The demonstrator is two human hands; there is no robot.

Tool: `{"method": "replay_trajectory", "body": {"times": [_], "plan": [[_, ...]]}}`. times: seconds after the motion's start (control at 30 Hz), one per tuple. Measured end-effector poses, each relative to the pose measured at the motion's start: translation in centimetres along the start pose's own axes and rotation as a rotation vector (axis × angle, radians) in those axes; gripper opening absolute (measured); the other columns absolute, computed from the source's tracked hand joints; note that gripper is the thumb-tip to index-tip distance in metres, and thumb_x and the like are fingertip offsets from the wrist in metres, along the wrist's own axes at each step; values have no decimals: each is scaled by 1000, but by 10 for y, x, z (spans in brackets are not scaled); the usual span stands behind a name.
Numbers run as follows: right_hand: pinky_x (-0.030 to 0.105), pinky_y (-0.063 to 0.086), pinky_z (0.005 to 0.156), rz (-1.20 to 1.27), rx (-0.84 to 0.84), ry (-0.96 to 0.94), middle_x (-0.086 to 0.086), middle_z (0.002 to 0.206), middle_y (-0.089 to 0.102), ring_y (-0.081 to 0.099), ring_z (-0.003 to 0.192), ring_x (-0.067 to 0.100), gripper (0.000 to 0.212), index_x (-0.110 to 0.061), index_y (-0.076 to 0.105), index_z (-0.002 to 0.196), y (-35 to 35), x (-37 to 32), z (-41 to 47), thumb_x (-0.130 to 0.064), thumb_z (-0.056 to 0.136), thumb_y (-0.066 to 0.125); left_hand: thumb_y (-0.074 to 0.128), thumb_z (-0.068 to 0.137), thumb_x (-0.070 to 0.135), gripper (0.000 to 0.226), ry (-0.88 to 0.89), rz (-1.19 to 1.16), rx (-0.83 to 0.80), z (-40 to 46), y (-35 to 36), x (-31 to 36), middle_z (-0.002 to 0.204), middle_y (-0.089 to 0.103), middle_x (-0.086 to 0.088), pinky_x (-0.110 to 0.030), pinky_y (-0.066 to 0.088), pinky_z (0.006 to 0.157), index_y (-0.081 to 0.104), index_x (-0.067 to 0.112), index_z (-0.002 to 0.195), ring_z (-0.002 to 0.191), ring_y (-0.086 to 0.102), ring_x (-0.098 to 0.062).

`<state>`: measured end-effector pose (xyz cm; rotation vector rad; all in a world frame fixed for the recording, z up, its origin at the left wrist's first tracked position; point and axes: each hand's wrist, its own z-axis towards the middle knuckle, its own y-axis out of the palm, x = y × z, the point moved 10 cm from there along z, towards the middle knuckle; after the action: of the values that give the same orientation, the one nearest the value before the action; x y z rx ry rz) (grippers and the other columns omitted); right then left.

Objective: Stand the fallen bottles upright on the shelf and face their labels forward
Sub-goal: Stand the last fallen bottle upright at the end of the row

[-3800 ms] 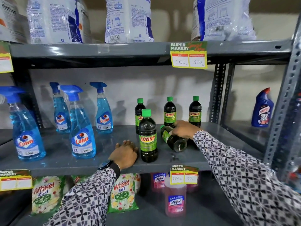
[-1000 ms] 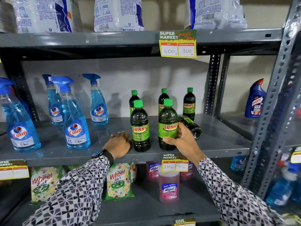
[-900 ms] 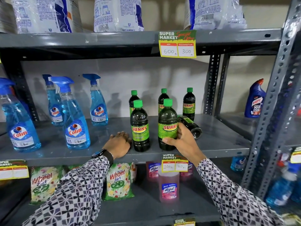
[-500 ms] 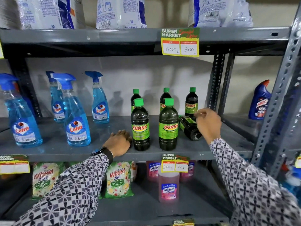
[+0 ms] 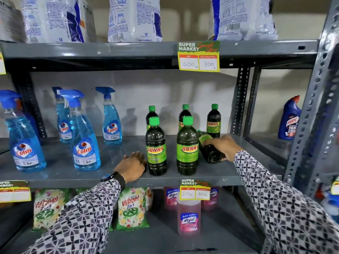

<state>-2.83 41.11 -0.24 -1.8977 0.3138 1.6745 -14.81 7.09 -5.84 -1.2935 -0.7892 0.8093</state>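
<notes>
Your right hand (image 5: 221,146) is wrapped over the fallen bottle (image 5: 209,151), which lies on the shelf (image 5: 64,173) just right of the front pair of standing bottles (image 5: 187,149), base toward you. Your left hand (image 5: 132,166) rests flat and empty on the shelf beside them. Expect a full, dark bottle: fairly heavy, stiff plastic, probably slick where the label wraps, though your fingers hide much of it. Take it around the mid-body, below the shoulder, and tip it up without knocking its neighbour
</notes>
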Motion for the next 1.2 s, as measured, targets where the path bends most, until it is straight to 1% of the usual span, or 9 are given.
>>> {"method": "replay_trajectory", "body": {"times": [0.13,0.33,0.5,0.63,0.7,0.8,1.0,1.13,1.2], "plan": [[32,61,74,95,109,-182,9,99,81,78,85,21,45,-6,75,104,-12,-11,4,-30,72,96,21,108,36,59,-8,-23,3,0,-2,1,172,19,-13,-51,12,130,22,13,163,160,19,-28],[38,56,100,41,164,-354,5,120,72,69,109,20,67,-12,56,132,-8,-3,-15,-18,77,93,21,108,37,59,0,-12,-1,-1,-1,1,172,20,-13,-51,12,129,23,14,163,160,19,-29],[27,51,89,49,181,-362,-2,110,66,62,90,2,66,-9,51,128,-6,5,-23,-15,78,93,23,108,33,55,10,-7,8,0,-2,2,170,25,-14,-53,15,127,30,13,159,158,23,-30],[24,48,89,82,153,-353,-17,103,61,59,93,-5,65,-16,49,131,-5,9,-18,-13,81,90,24,108,34,55,26,1,10,3,2,0,169,28,-14,-54,16,126,33,13,158,157,25,-31],[32,50,99,93,105,-362,-16,110,66,63,102,0,62,-20,51,138,-1,9,-13,-4,86,81,24,108,35,54,25,-1,10,3,2,-1,168,29,-13,-55,17,125,34,14,157,157,26,-31],[42,53,107,60,91,-386,-9,112,73,70,113,19,54,-29,59,125,1,9,-9,3,86,78,24,108,33,54,25,1,13,3,2,0,168,30,-14,-56,17,125,35,13,157,156,28,-32],[33,53,97,57,170,-396,-10,106,63,64,96,5,72,-21,47,125,-4,5,-17,-11,73,95,24,107,34,54,22,-3,11,2,2,-2,167,31,-15,-58,19,125,35,13,156,155,29,-32],[43,53,107,43,135,-381,-12,111,65,67,112,18,76,-18,47,137,-2,8,-12,-6,77,90,24,108,33,54,20,-3,11,-1,-1,3,167,31,-15,-58,20,125,35,12,156,156,28,-32],[44,53,107,28,151,-384,-11,108,65,67,111,21,76,-18,46,132,-3,8,-14,-8,74,94,24,108,32,53,10,-7,7,-2,-2,4,167,31,-16,-57,21,125,34,11,156,155,29,-32]]}}
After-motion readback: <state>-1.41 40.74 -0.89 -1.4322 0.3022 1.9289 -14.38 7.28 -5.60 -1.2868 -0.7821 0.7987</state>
